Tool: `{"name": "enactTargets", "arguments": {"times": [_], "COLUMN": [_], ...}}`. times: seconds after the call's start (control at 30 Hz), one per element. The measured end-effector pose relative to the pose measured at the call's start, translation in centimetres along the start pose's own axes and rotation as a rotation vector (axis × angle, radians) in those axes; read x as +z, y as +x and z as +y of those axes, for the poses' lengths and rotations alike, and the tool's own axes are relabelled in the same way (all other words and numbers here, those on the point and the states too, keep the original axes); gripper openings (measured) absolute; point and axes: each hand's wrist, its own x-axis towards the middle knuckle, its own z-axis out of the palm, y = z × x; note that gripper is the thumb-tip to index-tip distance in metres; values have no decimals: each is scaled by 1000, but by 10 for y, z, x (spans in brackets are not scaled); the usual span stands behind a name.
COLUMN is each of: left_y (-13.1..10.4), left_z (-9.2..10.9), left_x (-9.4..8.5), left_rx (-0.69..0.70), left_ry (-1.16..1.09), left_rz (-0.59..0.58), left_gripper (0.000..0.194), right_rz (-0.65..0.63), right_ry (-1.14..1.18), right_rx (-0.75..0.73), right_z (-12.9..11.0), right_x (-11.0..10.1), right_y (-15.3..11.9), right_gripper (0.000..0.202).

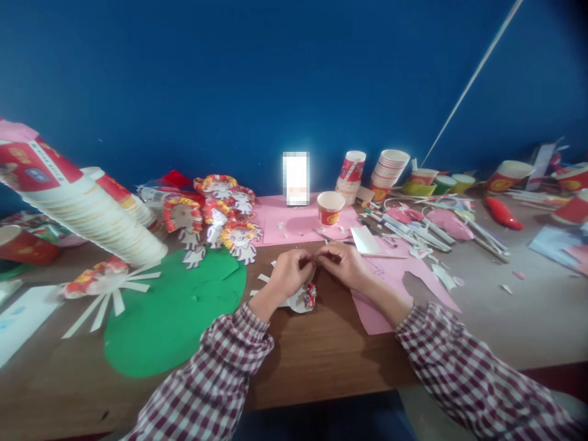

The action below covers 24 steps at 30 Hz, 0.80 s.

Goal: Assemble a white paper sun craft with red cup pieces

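Observation:
My left hand [290,272] and my right hand [343,264] meet over the brown table in front of me, fingertips pinched close together. What lies between the fingertips is too small and too hidden to make out. Below my left hand is a cut-open paper cup [301,304] with white strips fanning out to its left and a red printed patch by its right edge. My left wrist and fingers cover much of it. Pink paper [386,312] with drawn lines lies under my right forearm.
A white paper cup [331,208] stands upright behind my hands. Stacked cups [105,214] lean at the left beside green paper [179,318] and several paper-cup lion figures [218,214]. Markers [420,229], paper scraps and a red pointed object [504,213] lie at the right.

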Motion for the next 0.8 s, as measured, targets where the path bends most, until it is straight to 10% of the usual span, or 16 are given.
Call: {"name": "enactTargets", "arguments": {"times": [0.8], "left_y": [1], "left_z": [-5], "left_x": [1], "left_rx": [-87], "left_ry": [-162], "left_rz": [110], "left_gripper": [14], "right_rz": [186], "right_ry": [-535], "right_rx": [0], "right_z": [9], "right_x": [-19], "right_y": [1], "right_gripper": [10]}}
